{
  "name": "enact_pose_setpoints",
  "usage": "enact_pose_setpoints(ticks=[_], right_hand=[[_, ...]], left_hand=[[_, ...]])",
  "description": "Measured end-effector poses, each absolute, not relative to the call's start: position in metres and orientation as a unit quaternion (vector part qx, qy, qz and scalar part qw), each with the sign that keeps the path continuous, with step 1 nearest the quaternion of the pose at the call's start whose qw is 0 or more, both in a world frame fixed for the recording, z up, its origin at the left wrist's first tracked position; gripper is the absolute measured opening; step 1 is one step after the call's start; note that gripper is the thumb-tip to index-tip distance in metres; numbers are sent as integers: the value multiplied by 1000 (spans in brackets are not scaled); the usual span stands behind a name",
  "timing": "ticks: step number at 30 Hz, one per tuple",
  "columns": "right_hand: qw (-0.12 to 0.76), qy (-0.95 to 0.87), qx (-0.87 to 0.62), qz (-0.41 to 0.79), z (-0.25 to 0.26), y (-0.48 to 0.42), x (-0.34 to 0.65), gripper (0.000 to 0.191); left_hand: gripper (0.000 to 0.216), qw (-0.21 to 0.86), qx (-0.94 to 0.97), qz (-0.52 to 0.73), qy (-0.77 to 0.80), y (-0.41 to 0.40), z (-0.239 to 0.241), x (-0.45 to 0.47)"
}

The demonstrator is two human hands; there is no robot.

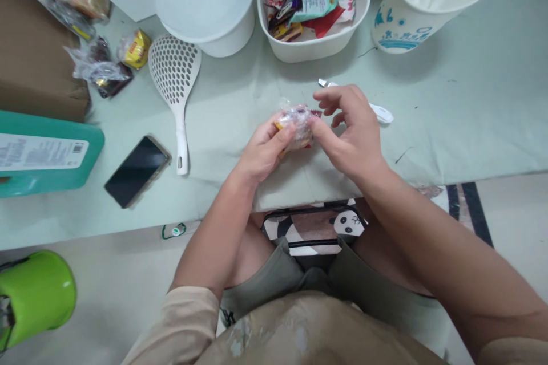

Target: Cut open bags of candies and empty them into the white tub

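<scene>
My left hand is closed around a small snack packet in crinkled clear plastic, with bits of yellow and red on it. It is held just above the table, near the front edge. My right hand is at the packet's right side, its thumb against the plastic and its other fingers apart and loosely bent. Partly hidden beneath that hand lies a slim white tool, possibly a utility knife.
Behind stand a white bin of wrapped snacks, a white lidded tub and a large paper bucket. To the left are a slotted skimmer, a phone, a yellow snack packet and a green container.
</scene>
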State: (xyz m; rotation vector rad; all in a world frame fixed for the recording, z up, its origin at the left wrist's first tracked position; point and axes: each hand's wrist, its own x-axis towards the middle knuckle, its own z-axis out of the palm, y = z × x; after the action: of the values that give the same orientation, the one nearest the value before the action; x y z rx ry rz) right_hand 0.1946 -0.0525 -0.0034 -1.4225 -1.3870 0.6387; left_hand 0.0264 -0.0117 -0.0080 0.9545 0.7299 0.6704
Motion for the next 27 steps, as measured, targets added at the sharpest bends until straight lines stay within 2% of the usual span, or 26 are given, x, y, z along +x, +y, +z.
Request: enact_pose_setpoints(ticks=[5, 9, 16, 19, 23, 27], right_hand=[[475, -575, -565, 353, -8, -51, 195, 30], [492, -561, -561, 357, -6, -51, 194, 40], [491, -617, -574, 221, 0, -59, 194, 44], [464, -658, -565, 181, 1, -65, 191, 45], [449, -742, -487, 104, -5, -73, 179, 31], [408, -800, -438, 43, -15, -77, 166, 24]], left_hand=[[51, 741, 539, 247, 315, -12, -11, 22], [54, 731, 548, 241, 326, -13, -10, 21], [58, 751, 456, 268, 394, -12, -13, 24], [58, 752, 390, 328, 417, -6, -16, 29], [51, 732, 311, 435, 422, 2, -15, 31], [46, 752, 246, 439, 426, 6, -5, 25]])
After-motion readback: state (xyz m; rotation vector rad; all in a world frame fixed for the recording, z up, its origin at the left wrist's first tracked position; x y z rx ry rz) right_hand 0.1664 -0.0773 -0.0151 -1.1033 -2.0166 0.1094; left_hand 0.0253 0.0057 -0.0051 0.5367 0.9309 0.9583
